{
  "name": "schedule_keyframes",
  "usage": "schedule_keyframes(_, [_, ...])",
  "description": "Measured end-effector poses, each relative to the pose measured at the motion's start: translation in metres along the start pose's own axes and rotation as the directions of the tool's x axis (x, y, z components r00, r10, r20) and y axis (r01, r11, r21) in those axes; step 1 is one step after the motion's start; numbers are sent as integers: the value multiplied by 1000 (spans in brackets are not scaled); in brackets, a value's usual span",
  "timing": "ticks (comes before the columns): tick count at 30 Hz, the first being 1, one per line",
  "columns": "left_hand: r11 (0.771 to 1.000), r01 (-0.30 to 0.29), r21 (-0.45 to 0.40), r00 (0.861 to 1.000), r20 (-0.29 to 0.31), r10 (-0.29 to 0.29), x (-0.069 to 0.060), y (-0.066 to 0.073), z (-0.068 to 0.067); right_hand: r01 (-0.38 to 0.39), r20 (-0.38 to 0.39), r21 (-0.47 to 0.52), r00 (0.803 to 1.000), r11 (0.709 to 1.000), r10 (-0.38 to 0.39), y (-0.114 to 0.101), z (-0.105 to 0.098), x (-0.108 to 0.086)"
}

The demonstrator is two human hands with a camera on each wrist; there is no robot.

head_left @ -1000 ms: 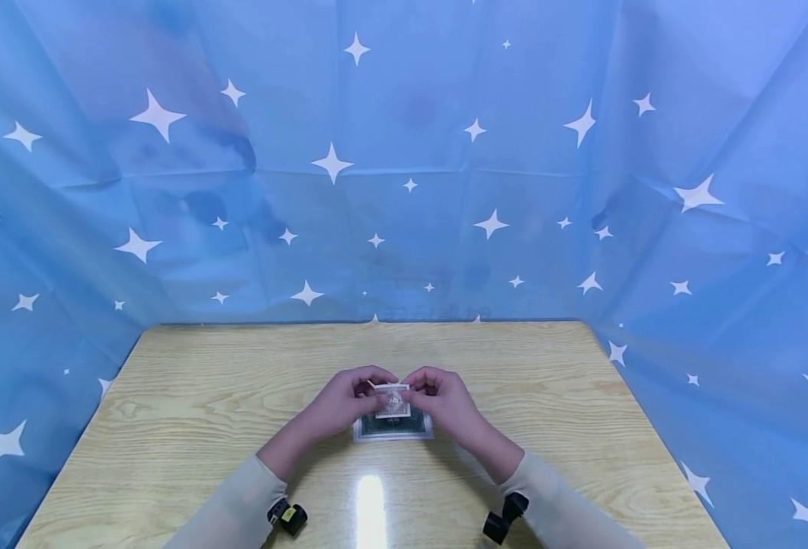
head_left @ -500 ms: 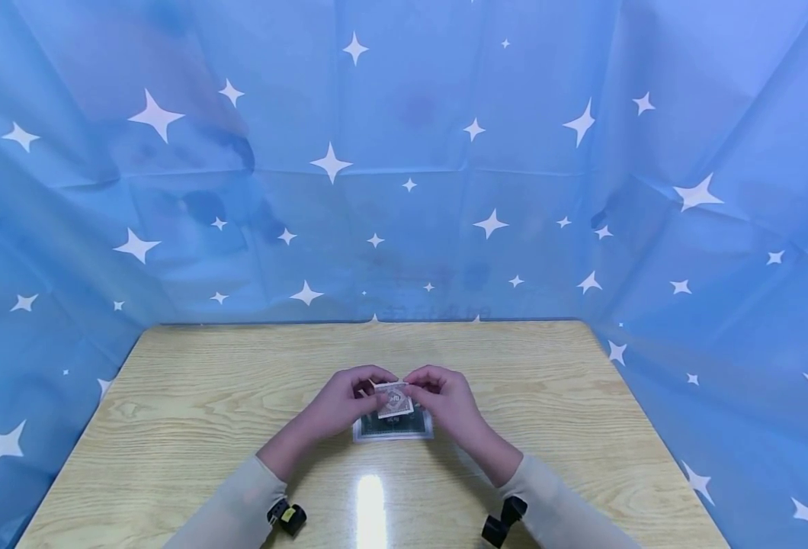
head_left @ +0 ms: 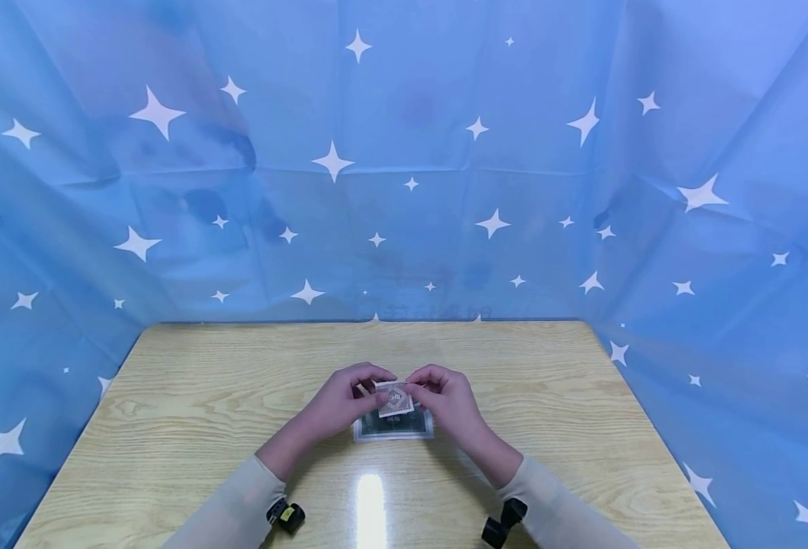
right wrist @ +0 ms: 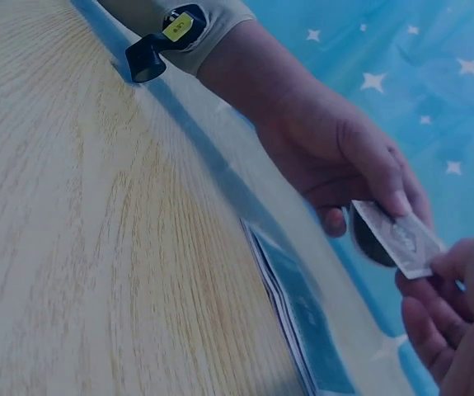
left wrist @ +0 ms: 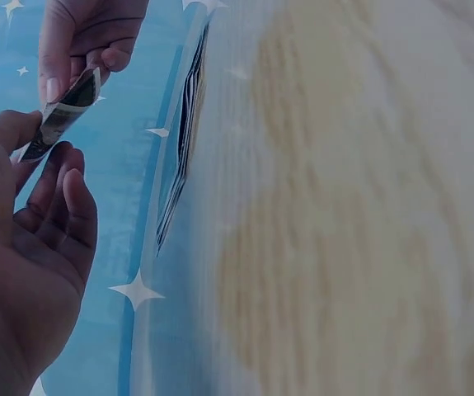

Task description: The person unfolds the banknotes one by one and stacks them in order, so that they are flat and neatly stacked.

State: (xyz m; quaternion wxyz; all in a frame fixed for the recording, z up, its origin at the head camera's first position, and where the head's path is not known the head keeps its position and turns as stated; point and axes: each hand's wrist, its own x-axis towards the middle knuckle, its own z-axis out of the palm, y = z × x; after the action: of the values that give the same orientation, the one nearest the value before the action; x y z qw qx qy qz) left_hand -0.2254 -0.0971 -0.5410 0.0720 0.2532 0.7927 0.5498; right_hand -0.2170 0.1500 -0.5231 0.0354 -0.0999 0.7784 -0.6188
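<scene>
Just above the table, both hands pinch a small folded banknote (head_left: 395, 399) with a pale ornate print and white border. My left hand (head_left: 344, 398) grips its left side, thumb on the near face. At the right upper edge, my right hand (head_left: 453, 401) pinches it between thumb and fingers. The note looks bent in the left wrist view, with a dark printed side (left wrist: 63, 120) visible. Under the hands lies a flat stack of dark green notes (head_left: 393, 428) with pale borders, partly hidden by the folded one. Several layers show at the edge of the stack (right wrist: 290, 309) in the right wrist view.
The wood-grain table (head_left: 226, 381) spreads around the hands, with a bright light reflection near its front. A blue curtain (head_left: 411, 229) with white stars surrounds its back and sides. Both wrists carry small black cameras (head_left: 287, 517).
The folded banknote has tilted slightly and shifted a little to the right between the hands. The fingers have moved only slightly; the stack has stayed in place.
</scene>
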Motion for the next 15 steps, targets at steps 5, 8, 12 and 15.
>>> schedule_keyframes(5, [1000,-17,0,1000,-16,17,-2,0,-2,-17,-10,35,1000,999,18,-2,1,0])
schedule_keyframes(8, [1000,-20,4,1000,-21,20,-2,-2,-2,-29,-20,39,999,999,30,-4,1,-1])
schedule_keyframes(12, [1000,-28,10,999,-27,28,-1,-4,-3,-38,-19,41,999,998,39,-6,1,-3])
schedule_keyframes(15, [999,-38,17,999,-35,38,-2,-5,-3,-40,-12,44,999,998,40,-7,1,-3])
